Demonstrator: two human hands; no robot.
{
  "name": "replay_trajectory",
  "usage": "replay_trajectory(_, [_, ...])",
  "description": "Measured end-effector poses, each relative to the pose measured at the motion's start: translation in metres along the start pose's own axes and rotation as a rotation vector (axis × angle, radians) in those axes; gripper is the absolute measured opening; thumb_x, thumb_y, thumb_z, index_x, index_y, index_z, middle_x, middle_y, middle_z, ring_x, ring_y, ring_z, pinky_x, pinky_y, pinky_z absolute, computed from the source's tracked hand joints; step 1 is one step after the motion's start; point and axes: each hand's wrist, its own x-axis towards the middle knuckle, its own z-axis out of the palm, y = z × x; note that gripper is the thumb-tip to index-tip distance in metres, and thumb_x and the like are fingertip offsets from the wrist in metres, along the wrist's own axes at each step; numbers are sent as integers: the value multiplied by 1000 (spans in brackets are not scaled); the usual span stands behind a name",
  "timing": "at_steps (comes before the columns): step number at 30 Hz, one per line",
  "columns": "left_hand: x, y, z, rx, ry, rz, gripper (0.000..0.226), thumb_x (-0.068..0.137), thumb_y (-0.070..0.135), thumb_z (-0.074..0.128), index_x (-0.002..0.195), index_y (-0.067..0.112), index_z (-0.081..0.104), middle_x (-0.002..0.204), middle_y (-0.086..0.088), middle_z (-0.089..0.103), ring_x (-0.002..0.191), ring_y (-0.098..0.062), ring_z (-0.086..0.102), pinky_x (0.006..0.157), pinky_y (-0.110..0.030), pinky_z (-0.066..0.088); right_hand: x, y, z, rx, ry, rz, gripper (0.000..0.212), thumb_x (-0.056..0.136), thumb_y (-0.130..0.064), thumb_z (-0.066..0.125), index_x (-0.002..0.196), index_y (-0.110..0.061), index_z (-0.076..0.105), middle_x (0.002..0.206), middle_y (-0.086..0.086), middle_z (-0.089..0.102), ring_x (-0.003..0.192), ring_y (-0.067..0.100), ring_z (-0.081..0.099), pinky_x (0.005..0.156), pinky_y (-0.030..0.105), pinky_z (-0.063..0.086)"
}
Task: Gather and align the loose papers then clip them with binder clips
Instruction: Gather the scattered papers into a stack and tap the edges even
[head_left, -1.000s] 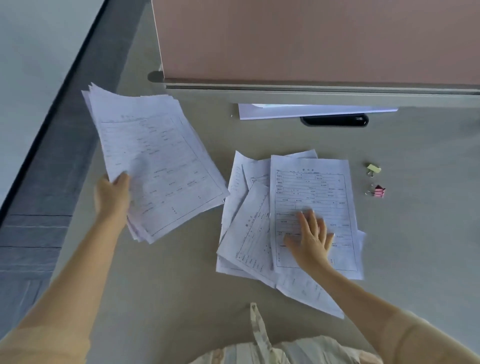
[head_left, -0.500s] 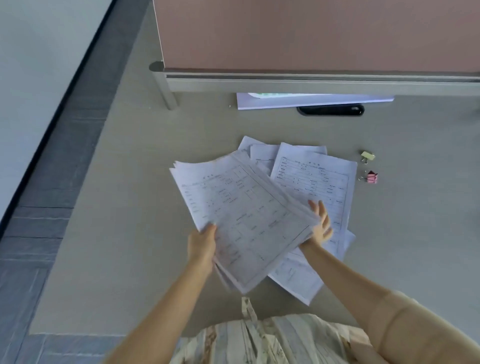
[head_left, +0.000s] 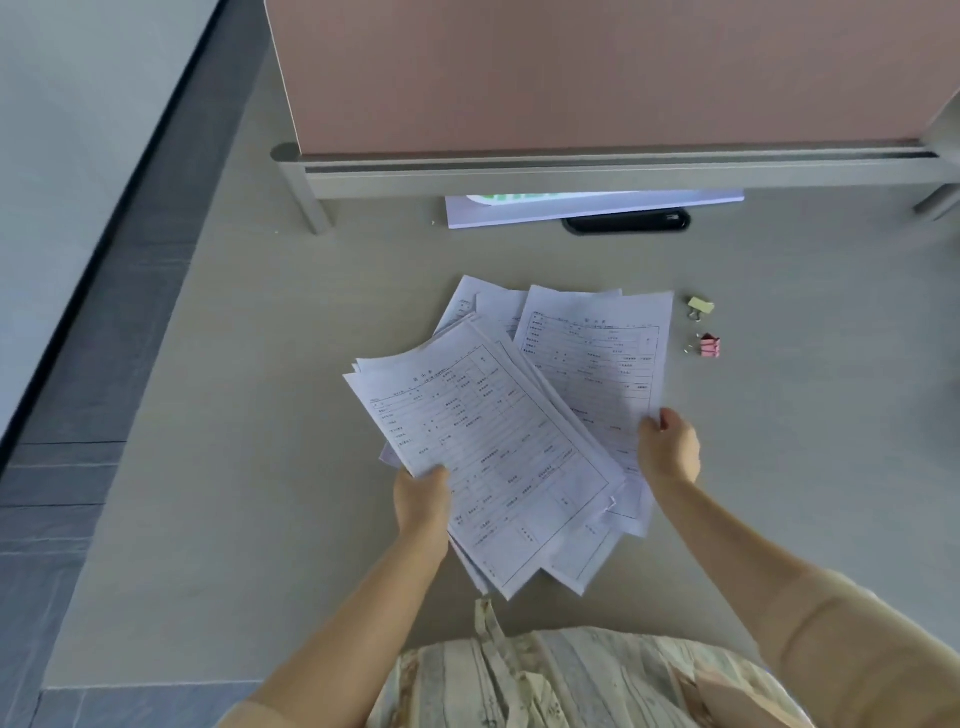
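A pale beige counter (head_left: 260, 467) fills most of the view, its left edge running beside a dark grey tiled floor (head_left: 67, 519); at the far side a pinkish partition panel (head_left: 597, 73) stands on a grey metal frame (head_left: 571, 174) with a slanted foot at either end; under that frame lie one flat white pad or board (head_left: 571, 210), partly hidden, and one black oblong object (head_left: 626, 222) just in front of it. Near the middle of the counter the loose papers make two groups; one tilted stack of printed forms (head_left: 493, 447), its edges uneven, is held up over the rest; beneath and to its right a fanned spread of sheets (head_left: 597, 353) lies on the counter, and their exact count cannot be told because they overlap. Two bare forearms reach in from the bottom; the left hand (head_left: 421, 501) pinches the lower left edge of the stack, thumb on top; the right hand (head_left: 670, 449) is closed on the right edge of the spread sheets, thumb on the top form. Two binder clips sit apart from the papers to the right; one pale yellow clip (head_left: 701, 305) farther away, one pink clip (head_left: 709, 347) nearer, near each other but not touching. A patterned light garment (head_left: 545, 680) shows at the bottom edge.
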Motion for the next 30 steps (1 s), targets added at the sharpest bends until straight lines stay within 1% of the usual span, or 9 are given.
replay_trajectory(6, [3, 8, -2, 46, 30, 171, 33, 86, -1, 41, 113, 18, 46, 93, 2, 61, 76, -12, 59, 57, -25, 47, -5, 7, -2, -122, 49, -244, 22, 92, -15, 39, 89, -9, 60, 102, 6, 53, 97, 29, 48, 95, 41, 27])
replay_trajectory(10, [18, 33, -13, 107, 62, 242, 25, 83, 0, 38, 104, 14, 40, 92, -4, 55, 75, -17, 54, 60, -29, 45, 6, 3, -3, -43, -76, -260, 23, 93, -11, 37, 87, -1, 57, 112, 13, 52, 97, 30, 45, 87, 39, 36])
replay_trajectory(14, [44, 72, -11, 276, -74, 294, 29, 83, 2, 43, 105, 17, 54, 98, -2, 64, 89, -23, 59, 71, -33, 48, 11, -12, -5, 38, -201, -199, 25, 93, -13, 36, 84, 2, 54, 115, 4, 44, 91, 26, 49, 73, 38, 48])
replay_trajectory(18, [57, 100, 11, 400, -260, 269, 18, 85, 10, 51, 94, 21, 63, 86, 5, 64, 87, -22, 62, 75, -33, 50, 17, -30, 4, 118, -273, -114, 22, 89, -12, 38, 69, -6, 44, 96, 1, 43, 67, 19, 42, 51, 28, 35])
replay_trajectory(20, [62, 105, 28, 386, -299, 267, 17, 87, 8, 52, 97, 19, 60, 82, 9, 59, 87, -20, 58, 76, -32, 46, 17, -37, 7, 198, -292, -56, 15, 91, -19, 40, 93, -9, 51, 100, 5, 48, 75, 21, 48, 61, 31, 42])
replay_trajectory(22, [68, 108, 43, 418, -320, 280, 27, 86, 7, 53, 111, 17, 54, 88, 8, 60, 84, -17, 56, 74, -32, 46, 18, -39, 9, 238, -300, -5, 46, 94, -31, 41, 135, -11, 33, 135, 9, 44, 115, 28, 49, 93, 41, 43])
replay_trajectory(24, [81, 108, 54, 549, -266, 308, 55, 84, 12, 57, 134, 16, 36, 126, -5, 55, 108, -24, 54, 88, -39, 45, 21, -42, 10, 299, -289, 12, 59, 95, -34, 40, 145, -11, 19, 153, 10, 27, 137, 28, 32, 109, 43, 30])
replay_trajectory(27, [101, 110, 58, 688, -147, 223, 84, 85, 24, 59, 148, 15, 4, 158, -11, 9, 144, -29, 12, 113, -47, 21, 30, -45, 11, 289, -286, 51, 50, 95, -31, 40, 137, -5, 34, 131, 11, 45, 121, 25, 45, 98, 38, 35])
replay_trajectory(30, [116, 107, 54, 652, -106, 164, 76, 88, 22, 53, 148, 11, 8, 157, -15, 8, 145, -29, 11, 115, -45, 19, 37, -48, 12, 290, -312, 120, 38, 92, -27, 38, 99, 8, 49, 87, 9, 41, 74, 20, 40, 65, 32, 33])
